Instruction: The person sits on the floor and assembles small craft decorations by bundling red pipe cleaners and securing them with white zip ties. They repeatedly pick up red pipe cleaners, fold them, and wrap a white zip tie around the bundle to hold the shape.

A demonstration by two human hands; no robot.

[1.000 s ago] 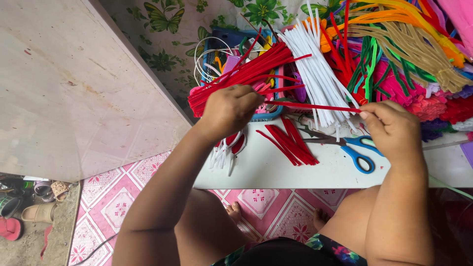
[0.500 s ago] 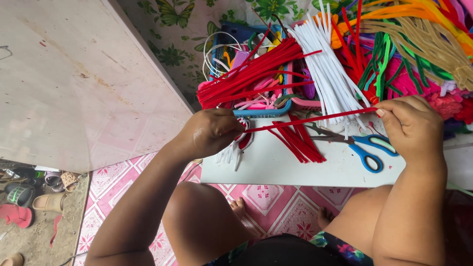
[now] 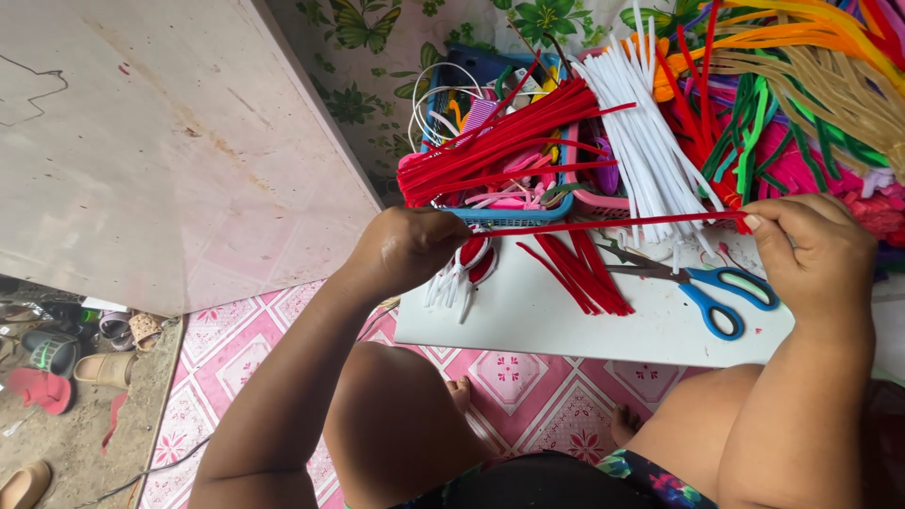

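Observation:
A single red pipe cleaner [image 3: 613, 224] is stretched level between my two hands above a white board [image 3: 566, 325]. My left hand [image 3: 410, 247] pinches its left end, close to a small red-and-white pipe-cleaner piece [image 3: 464, 269] lying on the board. My right hand [image 3: 813, 253] pinches the right end. Under the stretched stem lie a few cut red pieces [image 3: 580, 273] and blue-handled scissors [image 3: 712, 287]. A big bundle of red pipe cleaners [image 3: 500, 151] rests on a blue basket [image 3: 514, 213] just beyond my left hand.
White pipe cleaners [image 3: 650, 141] fan out beside the red bundle, with green, orange, tan and pink ones [image 3: 801, 104] heaped at the right. A pale slab [image 3: 160, 151] fills the left. Sandals [image 3: 57, 363] lie on the ground at lower left. My knees are over pink tiles [image 3: 509, 377].
Both hands have dropped a little from the bundle toward the board, and the single red stem is now pulled straight between them.

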